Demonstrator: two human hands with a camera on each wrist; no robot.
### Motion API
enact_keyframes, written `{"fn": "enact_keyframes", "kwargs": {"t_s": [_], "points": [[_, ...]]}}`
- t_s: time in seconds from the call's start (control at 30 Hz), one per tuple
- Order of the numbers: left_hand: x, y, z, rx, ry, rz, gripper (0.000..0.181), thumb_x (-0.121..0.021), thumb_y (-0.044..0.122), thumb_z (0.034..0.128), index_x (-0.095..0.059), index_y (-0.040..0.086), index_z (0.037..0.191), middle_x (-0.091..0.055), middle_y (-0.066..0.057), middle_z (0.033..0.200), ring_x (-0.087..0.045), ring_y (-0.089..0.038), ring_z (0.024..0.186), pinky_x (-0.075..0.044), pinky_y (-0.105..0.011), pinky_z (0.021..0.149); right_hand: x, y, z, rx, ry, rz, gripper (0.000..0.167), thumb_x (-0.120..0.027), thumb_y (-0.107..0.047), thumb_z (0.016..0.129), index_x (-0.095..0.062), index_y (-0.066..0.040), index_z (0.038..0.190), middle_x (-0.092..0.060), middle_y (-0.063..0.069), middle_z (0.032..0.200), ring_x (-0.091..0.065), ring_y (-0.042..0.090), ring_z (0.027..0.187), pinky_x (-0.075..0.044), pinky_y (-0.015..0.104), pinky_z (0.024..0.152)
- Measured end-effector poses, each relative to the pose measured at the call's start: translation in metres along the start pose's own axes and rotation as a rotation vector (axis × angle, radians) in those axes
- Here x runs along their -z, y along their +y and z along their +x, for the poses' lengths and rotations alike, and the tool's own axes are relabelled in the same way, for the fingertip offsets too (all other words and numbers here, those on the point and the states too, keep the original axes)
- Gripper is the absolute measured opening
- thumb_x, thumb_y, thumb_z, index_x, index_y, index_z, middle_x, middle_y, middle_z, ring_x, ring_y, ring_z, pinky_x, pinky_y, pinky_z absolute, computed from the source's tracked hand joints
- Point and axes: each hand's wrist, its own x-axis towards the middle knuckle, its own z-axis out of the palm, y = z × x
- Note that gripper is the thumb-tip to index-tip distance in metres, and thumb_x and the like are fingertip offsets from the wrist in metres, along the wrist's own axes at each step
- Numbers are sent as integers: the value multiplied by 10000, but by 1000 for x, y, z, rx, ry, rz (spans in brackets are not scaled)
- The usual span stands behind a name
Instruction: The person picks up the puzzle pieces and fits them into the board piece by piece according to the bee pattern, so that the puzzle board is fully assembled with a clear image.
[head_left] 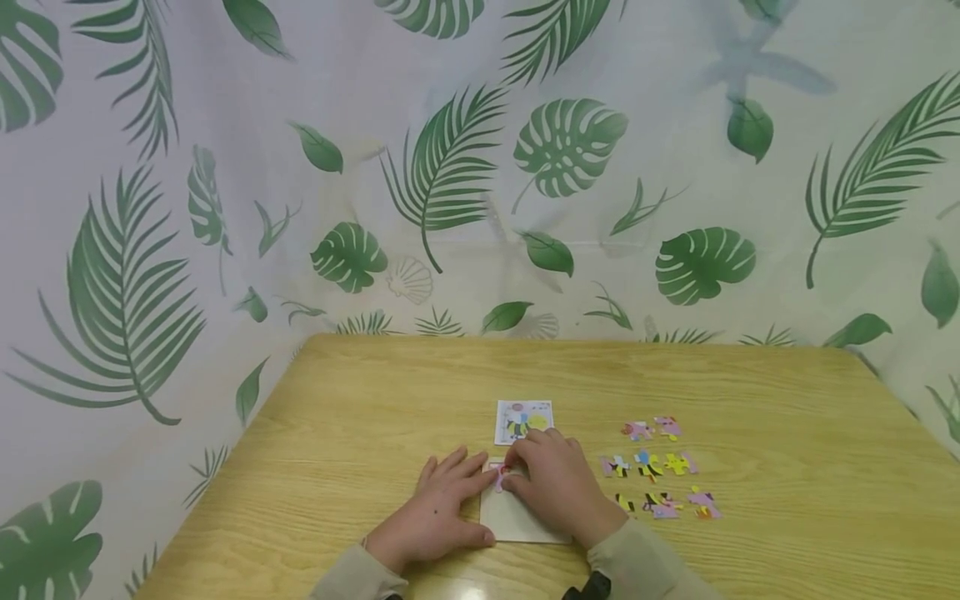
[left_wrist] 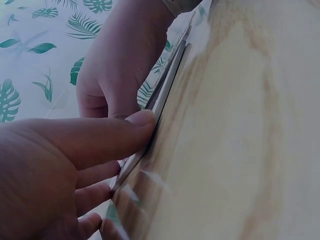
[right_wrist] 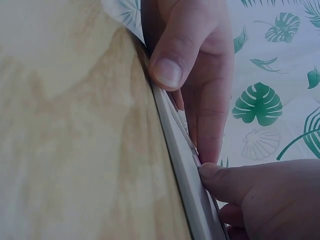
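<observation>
Beige sleeves (head_left: 358, 575), two, nearest me. Left hand (head_left: 442, 512): fingers extended, resting at the left edge of a pale board (head_left: 517, 523). Right hand (head_left: 558, 483): thumb and forefinger pinch a pink puzzle piece (head_left: 499, 483) over the board's upper-left part. Picture card (head_left: 517, 412): lies just beyond. Loose pieces (head_left: 648, 464): three rows, at the person's right.

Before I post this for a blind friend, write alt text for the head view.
A person's right hand holds a pink puzzle piece on a pale board, left hand at its left edge. A bee card lies beyond; more pieces lie in three rows to the right.
</observation>
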Motion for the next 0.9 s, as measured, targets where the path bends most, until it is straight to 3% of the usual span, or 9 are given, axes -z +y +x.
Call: {"fn": "enact_keyframes", "kwargs": {"t_s": [0.9], "points": [[-1, 0, -1, -11, 0, 23, 828, -768, 456, 851, -439, 159, 1551, -294, -52, 1639, -140, -319, 1526, 24, -623, 1178, -1, 0, 0, -26, 1, -2, 191, -802, -405, 849, -716, -246, 910, -628, -88, 918, -559, 175, 898, -460, 480, 846]]}}
